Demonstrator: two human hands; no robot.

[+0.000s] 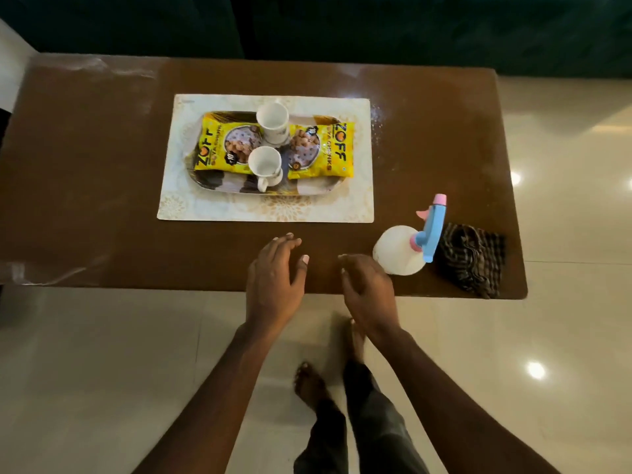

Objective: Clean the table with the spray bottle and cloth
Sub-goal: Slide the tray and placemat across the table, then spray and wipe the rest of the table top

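Nothing of the cleaning looks begun. Both hands hover empty over the near edge of the bench (pixel 102 172): the left hand (pixel 275 278) with fingers spread and loose, the right hand (pixel 367 289) open too, fingers lightly curved, holding nothing.

The bottle (pixel 400 249) stands just right of the right hand, almost touching its knuckles. It is a squat, rounded body of white translucent plastic with a blue trigger head and pink nozzle and collar. The cloth (pixel 473 260) lies crumpled just beyond the bottle, further right, near the bench corner; it is a dark checked weave, soft and bunched.

Ahead of the hands sits a pale patterned mat (pixel 362 200), flat and stiff-edged, carrying a tray (pixel 307 188) with two glossy yellow packets (pixel 222 145) and two white mugs (pixel 265 164).

The bench is smooth brown with a dull sheen; whitish powdery specks show past the mat's right edge, and smears in the far corners. Left to do, I judge: pick up bottle and cloth, spray, wipe, likely shifting the mat.
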